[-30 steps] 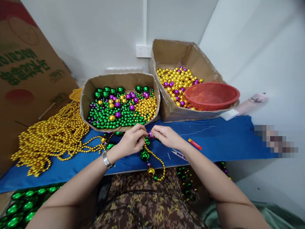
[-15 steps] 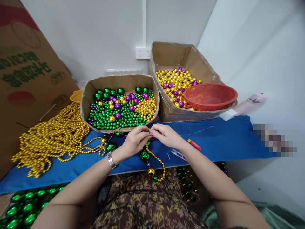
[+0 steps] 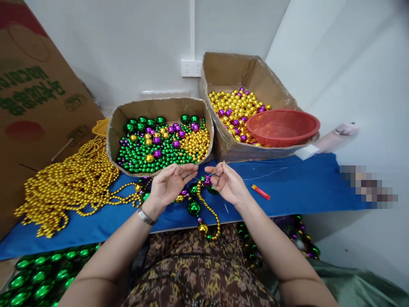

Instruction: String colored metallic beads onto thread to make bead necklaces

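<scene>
My left hand [image 3: 168,184] and my right hand [image 3: 226,182] are raised just over the blue cloth [image 3: 297,187], a short gap apart. Each pinches one end of a thin pale thread [image 3: 194,175] stretched between them. Under the hands lies a bead necklace [image 3: 201,209] of green, gold and purple beads, its loop hanging over the table's front edge. Right behind my hands stands a cardboard box of green, gold and purple beads [image 3: 161,143].
A second box [image 3: 238,108] with gold and purple beads carries a red plastic basin [image 3: 283,127]. Gold bead strings [image 3: 70,179] are heaped at the left. A red lighter [image 3: 260,192] lies on the cloth. Green beads [image 3: 35,277] lie below left.
My hands have drawn apart and turned up, showing the thread pulled tight between them. The scissors that lay by my right wrist are now out of sight.
</scene>
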{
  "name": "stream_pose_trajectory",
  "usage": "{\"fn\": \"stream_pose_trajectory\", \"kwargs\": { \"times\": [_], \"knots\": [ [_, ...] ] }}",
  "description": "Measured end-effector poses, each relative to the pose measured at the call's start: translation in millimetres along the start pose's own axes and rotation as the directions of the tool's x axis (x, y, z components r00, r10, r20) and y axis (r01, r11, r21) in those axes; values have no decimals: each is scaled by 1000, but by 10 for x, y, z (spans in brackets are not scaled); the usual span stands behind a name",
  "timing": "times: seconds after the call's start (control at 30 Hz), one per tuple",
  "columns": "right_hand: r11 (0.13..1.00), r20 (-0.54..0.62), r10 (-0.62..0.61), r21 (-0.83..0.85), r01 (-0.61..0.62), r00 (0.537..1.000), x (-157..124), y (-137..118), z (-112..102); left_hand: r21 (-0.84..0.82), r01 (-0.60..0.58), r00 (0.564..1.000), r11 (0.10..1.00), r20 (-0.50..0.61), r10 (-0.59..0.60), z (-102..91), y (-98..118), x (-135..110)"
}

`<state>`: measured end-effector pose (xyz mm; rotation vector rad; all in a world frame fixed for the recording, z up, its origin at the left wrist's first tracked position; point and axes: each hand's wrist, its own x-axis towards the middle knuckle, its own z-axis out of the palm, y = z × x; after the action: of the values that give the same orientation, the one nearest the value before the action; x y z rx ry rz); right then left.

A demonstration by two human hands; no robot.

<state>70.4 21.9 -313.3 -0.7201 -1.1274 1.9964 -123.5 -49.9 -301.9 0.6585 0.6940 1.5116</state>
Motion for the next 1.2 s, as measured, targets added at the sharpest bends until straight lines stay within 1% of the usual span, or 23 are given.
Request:
{"fn": "stream_pose_trajectory", "kwargs": {
  "times": [0.07, 0.17, 0.27, 0.37, 0.43, 0.5, 0.57, 0.6, 0.63, 0.67, 0.73, 0.77, 0.8, 0.83, 0.9, 0.93, 1.0, 1.07, 1.13, 1.2],
  "knots": [
    [1000, -7, 7, 30, -7, 1000, -6, 18, 69, -6, -29, 1000, 1000, 4, 29, 56, -39, 30],
    [998, -30, -42, -38, 41, 999, -8, 35, 79, 51, -67, 997, 996, -22, 69, 69, -60, 63],
    [995, -27, -59, -77, 57, 998, -14, 124, 25, 96, -60, 996, 994, -61, 66, -34, -91, 75],
    [998, -34, -19, -65, 17, 999, -10, 277, -30, 68, -37, 991, 997, -128, 45, -187, -184, 74],
    [997, -41, 6, -78, -9, 999, -3, 357, -68, 58, -18, 983, 998, -183, 29, -255, -255, 74],
    [989, -38, 11, -149, -16, 999, 0, 375, -118, 88, 20, 977, 996, -215, -1, -267, -293, 83],
    [951, -18, -25, -309, 18, 1000, -10, 312, -171, 144, 61, 976, 988, -214, -29, -228, -283, 103],
    [905, 1, -64, -421, 59, 998, -18, 253, -191, 178, 76, 979, 981, -202, -40, -195, -262, 118],
    [831, 32, -121, -543, 119, 992, -27, 180, -203, 214, 87, 982, 973, -184, -48, -159, -234, 134],
    [725, 78, -191, -661, 194, 978, -31, 100, -203, 255, 95, 986, 962, -160, -55, -123, -203, 151],
    [459, 218, -318, -816, 351, 923, -16, -55, -166, 346, 101, 993, 933, -91, -74, -57, -146, 181],
    [332, 295, -361, -846, 418, 885, 10, -119, -131, 392, 98, 995, 915, -48, -86, -30, -125, 193],
    [227, 367, -383, -852, 472, 847, 51, -168, -88, 438, 89, 995, 895, -3, -97, -9, -110, 200],
    [149, 429, -385, -845, 514, 817, 106, -201, -42, 483, 73, 993, 872, 43, -107, 8, -100, 204],
    [58, 508, -363, -825, 563, 781, 244, -226, 47, 571, 37, 984, 820, 122, -130, 29, -95, 203],
    [36, 528, -345, -819, 572, 776, 314, -223, 82, 605, 27, 979, 796, 144, -143, 35, -96, 199],
    [35, 523, -337, -824, 566, 783, 421, -203, 127, 622, 34, 978, 782, 143, -155, 37, -100, 188],
    [81, 460, -414, -840, 536, 785, 447, -173, 132, 560, 68, 984, 825, 97, -147, 29, -98, 177],
    [147, 368, -532, -847, 511, 763, 384, -133, 104, 461, 98, 989, 882, 50, -136, 15, -89, 168],
    [193, 324, -586, -835, 516, 743, 272, -73, 61, 391, 119, 990, 913, 24, -139, 2, -78, 163]
  ]
}}
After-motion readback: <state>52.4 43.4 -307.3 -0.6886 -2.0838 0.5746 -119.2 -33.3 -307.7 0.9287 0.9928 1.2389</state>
